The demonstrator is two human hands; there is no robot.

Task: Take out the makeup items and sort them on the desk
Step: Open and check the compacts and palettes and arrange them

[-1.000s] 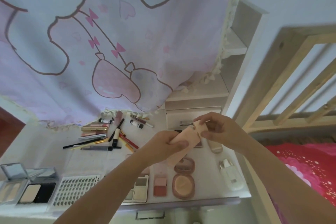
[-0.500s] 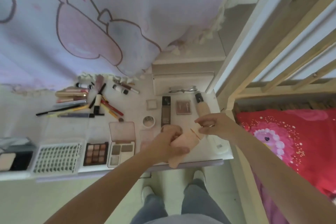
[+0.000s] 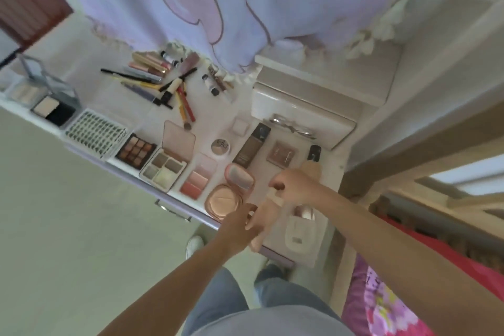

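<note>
Peach pouch (image 3: 263,214) hangs over the desk (image 3: 275,234) front edge, long axis running from near-left to far-right. Left hand (image 3: 240,226) grips its near end; right hand (image 3: 296,185) pinches the far end, equally close.

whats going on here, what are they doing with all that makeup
A person stands at a white desk sorting makeup. Both hands hold one peach-coloured tube over the desk's front edge: the left hand grips its lower part and the right hand pinches its top end. Much is already laid out: pencils and brushes piled at the back, eyeshadow palettes, a blush palette and an open round powder compact along the front.
</note>
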